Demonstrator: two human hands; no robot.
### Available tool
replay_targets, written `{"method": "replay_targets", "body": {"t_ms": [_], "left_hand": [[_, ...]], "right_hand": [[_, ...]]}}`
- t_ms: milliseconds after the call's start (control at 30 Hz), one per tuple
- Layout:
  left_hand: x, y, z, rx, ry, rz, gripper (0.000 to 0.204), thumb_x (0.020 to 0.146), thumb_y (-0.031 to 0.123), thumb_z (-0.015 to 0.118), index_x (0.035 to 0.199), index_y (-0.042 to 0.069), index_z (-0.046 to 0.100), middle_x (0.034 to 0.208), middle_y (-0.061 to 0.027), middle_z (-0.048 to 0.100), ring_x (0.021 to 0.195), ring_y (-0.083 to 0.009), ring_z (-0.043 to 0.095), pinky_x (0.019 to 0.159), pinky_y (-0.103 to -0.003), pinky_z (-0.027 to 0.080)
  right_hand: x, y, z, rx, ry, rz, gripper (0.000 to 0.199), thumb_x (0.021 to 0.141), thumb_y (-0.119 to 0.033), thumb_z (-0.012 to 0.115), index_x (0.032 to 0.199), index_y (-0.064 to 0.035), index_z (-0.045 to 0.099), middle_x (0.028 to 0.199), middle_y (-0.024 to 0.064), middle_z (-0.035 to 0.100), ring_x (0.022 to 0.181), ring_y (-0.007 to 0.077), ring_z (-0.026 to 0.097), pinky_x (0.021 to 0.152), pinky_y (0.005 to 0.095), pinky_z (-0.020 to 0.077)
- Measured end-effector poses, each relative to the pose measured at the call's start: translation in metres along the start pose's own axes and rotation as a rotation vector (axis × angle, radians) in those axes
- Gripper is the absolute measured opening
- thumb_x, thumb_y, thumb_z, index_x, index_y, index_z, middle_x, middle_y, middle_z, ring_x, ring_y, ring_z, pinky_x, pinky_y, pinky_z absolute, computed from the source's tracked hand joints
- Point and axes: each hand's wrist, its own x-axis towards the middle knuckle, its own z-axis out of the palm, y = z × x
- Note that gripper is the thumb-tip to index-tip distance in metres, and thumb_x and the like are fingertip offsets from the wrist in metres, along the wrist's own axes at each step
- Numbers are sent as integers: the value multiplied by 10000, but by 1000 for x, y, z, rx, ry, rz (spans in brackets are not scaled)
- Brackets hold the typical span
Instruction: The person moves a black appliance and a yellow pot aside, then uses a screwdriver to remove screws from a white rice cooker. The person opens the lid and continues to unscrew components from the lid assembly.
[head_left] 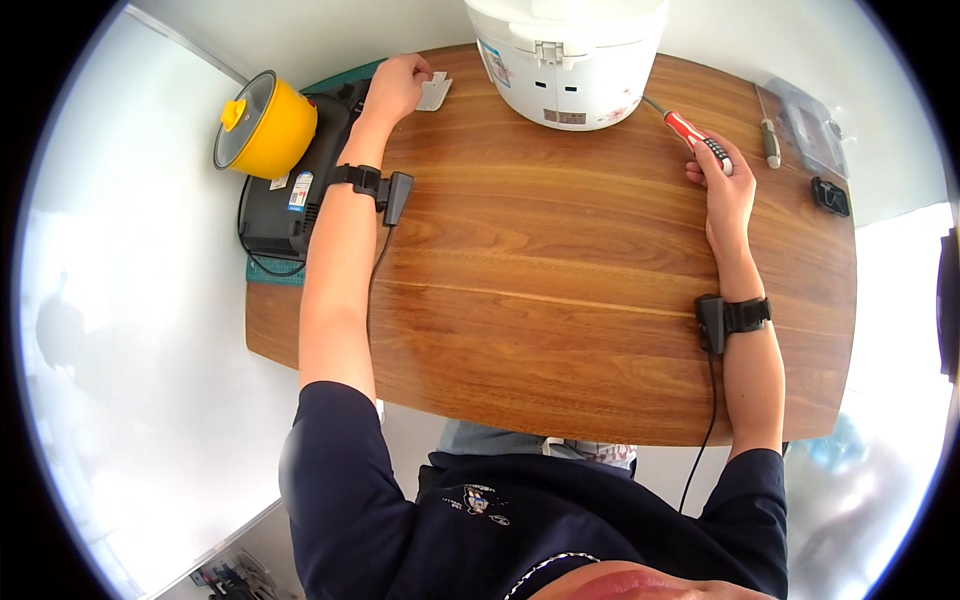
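At the far left of the table my left hand [399, 86] is closed, its fingertips at the upper corner of a small flat white plastic piece [433, 95]. My fingers partly hide that corner. On the right, my right hand [725, 180] is wrapped round the red and white handle of a screwdriver [687, 131]. Its shaft points up and left toward a white rice cooker [590, 85], and the tip is hidden or lost against the cooker's side. Two small dark openings and a latch show on the cooker's front.
A yellow pot [283, 125] with a glass lid rests on a black appliance [275, 215] over a green mat [270, 270] at left. At right are a clear plastic case [808, 130], a green-handled tool [770, 144] and a small black object [830, 197]. Cables trail from both wristbands.
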Motion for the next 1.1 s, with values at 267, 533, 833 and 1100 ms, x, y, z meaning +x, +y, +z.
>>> {"method": "replay_targets", "body": {"t_ms": [267, 533, 833, 1100], "left_hand": [[14, -16, 2, 97, -215, 45, 219, 931, 20, 569, 1038, 40, 760, 1104, -184, 705, 1059, -380, 663, 930, -437, 522], [-3, -13, -2, 109, -114, 106, 274, 966, 126, 629, 1221, 80, 718, 1294, -198, 607, 1228, -408, 558, 1030, -449, 486], [-42, 55, -3, 239, -209, -20, 845, 898, 381, 749, 1615, 234, 327, 1647, -221, 247, 1516, -453, 245, 1173, -605, 335], [-36, 13, 41, 118, -219, -175, 681, 995, 246, 608, 1612, 185, 327, 1640, -254, 250, 1500, -484, 274, 1184, -573, 336]], "right_hand": [[0, 0, -1, -12, 1, -3, 356, 973, -170, 731, 1245, 53, 674, 1002, 73, 701, 799, 113, 685, 733, 260, 593], [-1, -4, 0, -31, -5, -3, 366, 966, -198, 737, 1232, 48, 685, 995, 74, 703, 794, 116, 686, 739, 264, 587], [2, 0, -2, -23, 10, 0, 357, 964, -193, 741, 1232, 38, 691, 989, 75, 708, 785, 114, 690, 738, 259, 589], [0, -3, -1, -29, 16, 4, 357, 953, -199, 753, 1213, 40, 701, 973, 78, 712, 766, 114, 694, 723, 258, 586]]}}
